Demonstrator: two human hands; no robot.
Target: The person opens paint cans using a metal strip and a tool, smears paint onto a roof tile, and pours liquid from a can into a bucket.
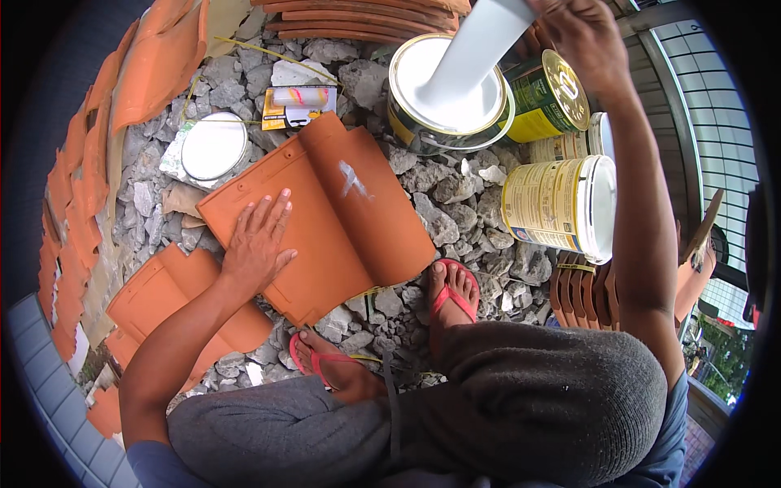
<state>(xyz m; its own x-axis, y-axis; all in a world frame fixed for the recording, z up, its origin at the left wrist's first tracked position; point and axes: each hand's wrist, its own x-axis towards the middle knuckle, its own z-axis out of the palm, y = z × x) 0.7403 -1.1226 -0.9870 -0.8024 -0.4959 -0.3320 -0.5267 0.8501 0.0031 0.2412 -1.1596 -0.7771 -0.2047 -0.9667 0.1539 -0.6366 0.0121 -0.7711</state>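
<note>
My left hand (259, 248) lies flat with fingers spread on an orange clay roof tile (317, 236) in front of me. A greyish-white painted mark crosses the tile's raised ridge. At the upper right, my right hand (582, 45) is closed around the upper end of a wide, flat white stick (480, 45). Its lower end stands in white paint inside an open paint bucket (415, 134), slanting up toward my hand. The bucket's wire handle hangs down its right side. How deep the stick reaches is hidden by the paint.
A green-and-yellow paint can (537, 102) and a cream bucket (545, 203) lie tipped to the right. Left of the open bucket are a packaged roller sleeve (297, 106) and a round white lid (213, 146). Broken rubble (451, 191) covers the ground; stacked tiles (358, 20) stand behind.
</note>
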